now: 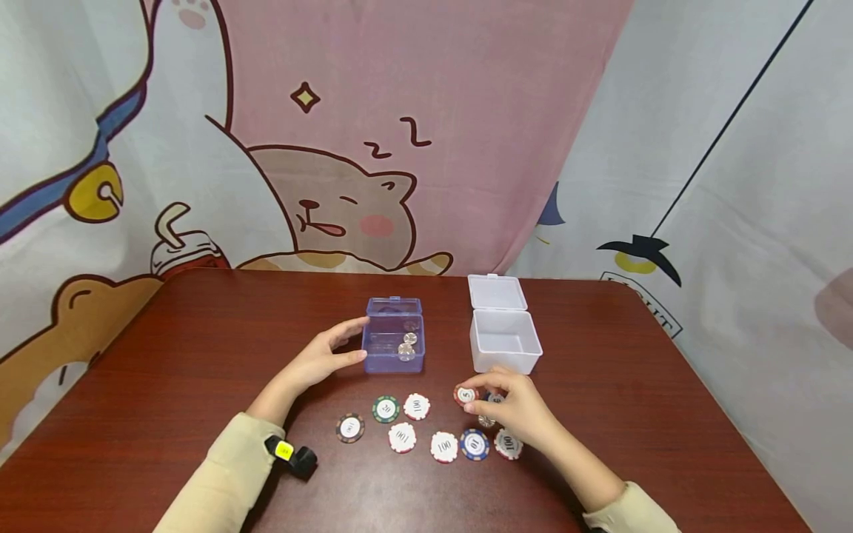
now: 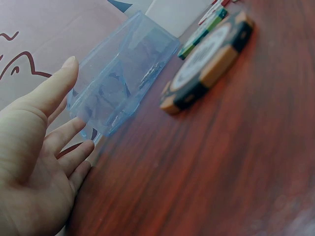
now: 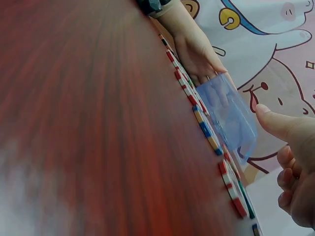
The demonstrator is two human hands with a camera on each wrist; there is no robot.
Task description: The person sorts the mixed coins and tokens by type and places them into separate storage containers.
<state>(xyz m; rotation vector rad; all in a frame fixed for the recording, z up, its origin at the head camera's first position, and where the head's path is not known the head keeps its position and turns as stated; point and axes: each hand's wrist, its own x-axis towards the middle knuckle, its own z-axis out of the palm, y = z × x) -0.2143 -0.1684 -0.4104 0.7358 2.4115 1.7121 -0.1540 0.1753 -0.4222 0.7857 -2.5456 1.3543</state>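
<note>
My left hand rests with extended fingers against the left side of a translucent blue box, its lid raised. Several silvery coins lie inside it. Over the table, the thumb and index finger of my right hand straddle a red-and-white poker chip. The right wrist view shows that hand with a gap between thumb and fingers and no chip in it. A dark chip and a silvery round piece are partly hidden under the right hand.
A white box stands with its lid up beyond the right hand. Nearer me lie a blue chip, a green chip, a dark brown chip and several white-and-red chips. Behind the table hangs a printed curtain.
</note>
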